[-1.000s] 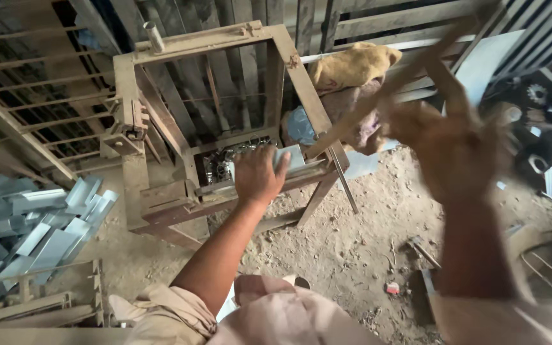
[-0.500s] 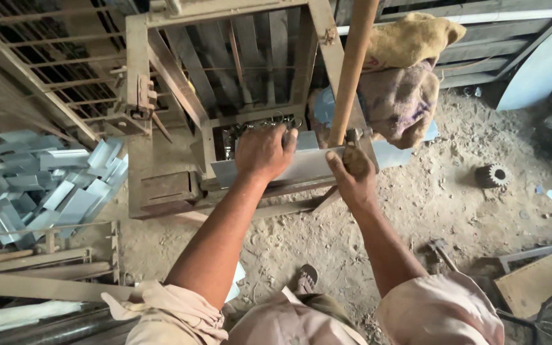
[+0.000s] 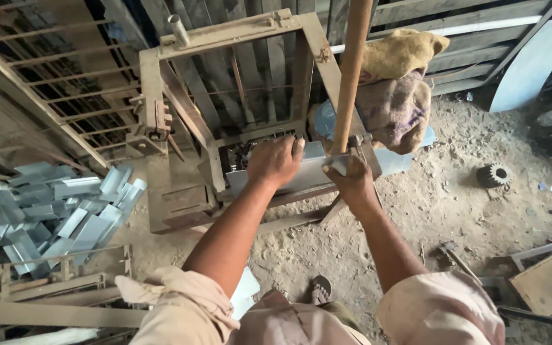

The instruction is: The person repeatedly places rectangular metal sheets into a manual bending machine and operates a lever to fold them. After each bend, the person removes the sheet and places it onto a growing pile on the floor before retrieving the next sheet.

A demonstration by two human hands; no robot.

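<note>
A heap of bent grey sheet-metal pieces (image 3: 65,211) lies on the sandy floor (image 3: 455,191) at the far left, beside a rusty barred grille (image 3: 46,96). Right of it stands a worn, rust-brown metal press frame (image 3: 225,108), its tall upright square leaning back toward a slatted wall.

The person's left arm stretches forward from a rolled beige sleeve, and the left hand (image 3: 275,161) lies palm down, fingers curled over the upper edge of a pale metal sheet (image 3: 301,174) resting across the front of the frame's bed. The right arm runs out just as straight; the right hand (image 3: 351,181) is closed on the sheet's right end, at the foot of a long brown lever (image 3: 351,70) that rises out of the top of the view. Whether that hand also touches the lever is hard to say.

Behind the lever, 2 burlap sacks (image 3: 396,83) are draped over something on the frame's right side. Further right, a small toothed gear (image 3: 494,174) sits on the floor.
</note>
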